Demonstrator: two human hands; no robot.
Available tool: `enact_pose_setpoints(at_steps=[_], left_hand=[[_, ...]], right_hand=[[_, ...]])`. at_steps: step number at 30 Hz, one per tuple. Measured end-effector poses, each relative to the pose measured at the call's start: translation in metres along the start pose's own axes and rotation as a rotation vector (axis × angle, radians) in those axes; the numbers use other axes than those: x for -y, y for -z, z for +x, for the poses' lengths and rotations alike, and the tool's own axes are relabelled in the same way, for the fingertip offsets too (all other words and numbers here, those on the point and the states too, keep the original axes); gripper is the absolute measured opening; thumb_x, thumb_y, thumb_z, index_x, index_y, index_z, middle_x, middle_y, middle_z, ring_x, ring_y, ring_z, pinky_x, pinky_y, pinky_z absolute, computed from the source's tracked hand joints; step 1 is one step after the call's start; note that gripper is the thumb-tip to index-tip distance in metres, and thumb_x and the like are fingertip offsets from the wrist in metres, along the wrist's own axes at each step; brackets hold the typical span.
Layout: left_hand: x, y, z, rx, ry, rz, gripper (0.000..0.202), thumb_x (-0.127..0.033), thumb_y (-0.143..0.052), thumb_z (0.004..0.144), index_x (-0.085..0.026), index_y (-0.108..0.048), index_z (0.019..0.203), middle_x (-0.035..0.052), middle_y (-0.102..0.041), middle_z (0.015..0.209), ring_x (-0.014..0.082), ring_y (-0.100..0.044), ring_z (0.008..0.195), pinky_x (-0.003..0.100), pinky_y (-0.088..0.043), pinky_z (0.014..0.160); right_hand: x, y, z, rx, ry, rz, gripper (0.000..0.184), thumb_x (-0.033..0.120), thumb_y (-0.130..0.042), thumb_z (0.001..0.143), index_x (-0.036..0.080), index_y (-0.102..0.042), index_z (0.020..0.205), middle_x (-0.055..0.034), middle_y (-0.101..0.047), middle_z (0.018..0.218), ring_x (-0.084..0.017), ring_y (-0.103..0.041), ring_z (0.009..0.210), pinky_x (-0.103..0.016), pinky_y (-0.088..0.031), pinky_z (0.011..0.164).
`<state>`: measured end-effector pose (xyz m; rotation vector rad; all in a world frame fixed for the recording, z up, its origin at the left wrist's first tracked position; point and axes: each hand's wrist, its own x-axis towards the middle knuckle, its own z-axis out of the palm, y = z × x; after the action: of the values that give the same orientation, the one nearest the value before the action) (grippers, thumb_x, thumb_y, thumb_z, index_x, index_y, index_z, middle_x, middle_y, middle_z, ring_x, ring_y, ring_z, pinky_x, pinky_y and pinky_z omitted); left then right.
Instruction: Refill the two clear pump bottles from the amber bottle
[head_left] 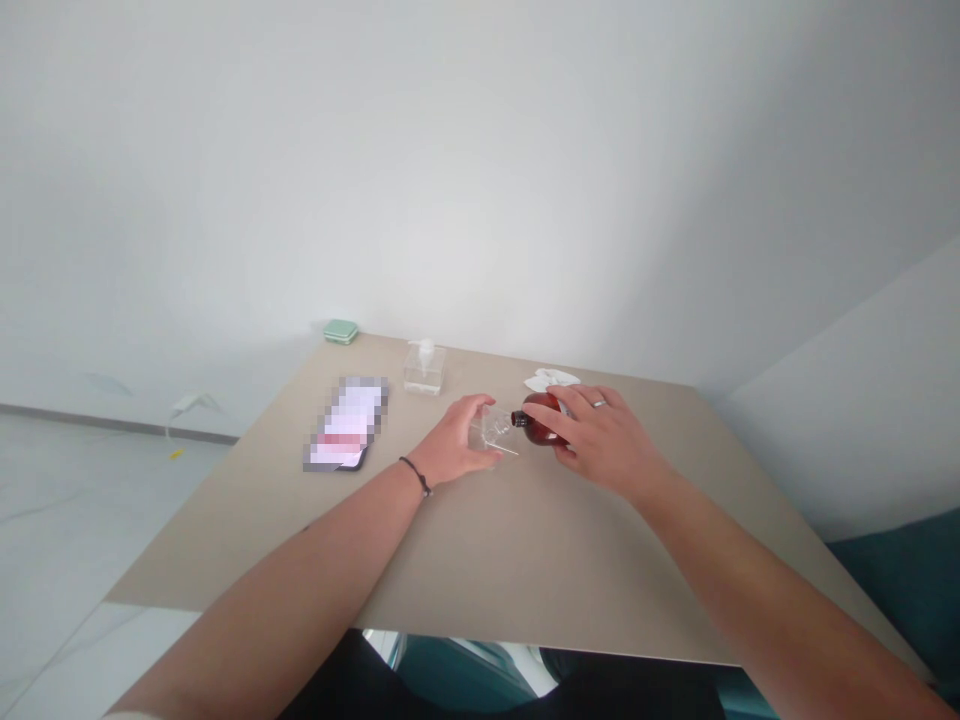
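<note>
Beige table (247,530): left hand (450,445) curled around a clear plastic pump (491,430), apart from the uncapped neck of an amber bottle (541,420), held under the spread fingers of the right hand (604,435).

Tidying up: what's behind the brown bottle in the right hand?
White tissue lies behind the amber bottle; the right hand hides whatever lies beneath the bottle.

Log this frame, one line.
left hand: clear plastic piece | right hand: amber bottle | nearby: white tissue
</note>
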<state>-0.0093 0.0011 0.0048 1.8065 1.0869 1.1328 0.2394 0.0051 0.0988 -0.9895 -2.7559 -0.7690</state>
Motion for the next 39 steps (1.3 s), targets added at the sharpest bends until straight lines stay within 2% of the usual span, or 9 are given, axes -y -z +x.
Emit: enact_pose_setpoints(at_steps=[17, 22, 28, 39], left_hand=[[-0.003, 0.000, 0.000, 0.009, 0.036, -0.001, 0.072, -0.027, -0.081, 0.068, -0.020, -0.049, 0.131, 0.0141, -0.054, 0.135, 0.0332, -0.055, 0.127, 0.053, -0.043, 0.111], [0.000, -0.001, 0.000, -0.009, 0.033, -0.010, 0.074, -0.030, -0.083, 0.067, -0.020, -0.050, 0.132, 0.0138, -0.055, 0.133, 0.0338, -0.055, 0.126, 0.055, -0.041, 0.112], [0.003, -0.001, 0.000, -0.029, 0.015, -0.045, 0.073, -0.025, -0.084, 0.066, -0.022, -0.052, 0.131, 0.0119, -0.056, 0.135, 0.0326, -0.054, 0.127, 0.056, -0.040, 0.114], [0.002, -0.001, 0.001, -0.002, 0.036, -0.015, 0.074, -0.027, -0.082, 0.067, -0.019, -0.050, 0.133, 0.0137, -0.053, 0.136, 0.0334, -0.054, 0.127, 0.056, -0.042, 0.112]], right_hand=[[0.000, 0.014, 0.009, 0.035, 0.054, -0.045, 0.056, 0.018, -0.066, 0.085, 0.032, -0.054, 0.138, -0.0094, -0.062, 0.134, -0.029, -0.056, 0.114, -0.042, -0.031, 0.097], [0.000, 0.019, 0.012, 0.066, 0.059, -0.062, 0.055, 0.016, -0.061, 0.086, 0.033, -0.054, 0.138, -0.0085, -0.064, 0.130, -0.028, -0.056, 0.113, -0.042, -0.032, 0.096], [0.001, 0.021, 0.013, 0.071, 0.063, -0.072, 0.055, 0.016, -0.060, 0.087, 0.033, -0.054, 0.138, -0.0082, -0.064, 0.127, -0.028, -0.055, 0.112, -0.042, -0.032, 0.095], [0.002, 0.024, 0.015, 0.082, 0.066, -0.086, 0.052, 0.017, -0.060, 0.088, 0.034, -0.054, 0.137, -0.0077, -0.064, 0.127, -0.027, -0.055, 0.111, -0.041, -0.031, 0.095]])
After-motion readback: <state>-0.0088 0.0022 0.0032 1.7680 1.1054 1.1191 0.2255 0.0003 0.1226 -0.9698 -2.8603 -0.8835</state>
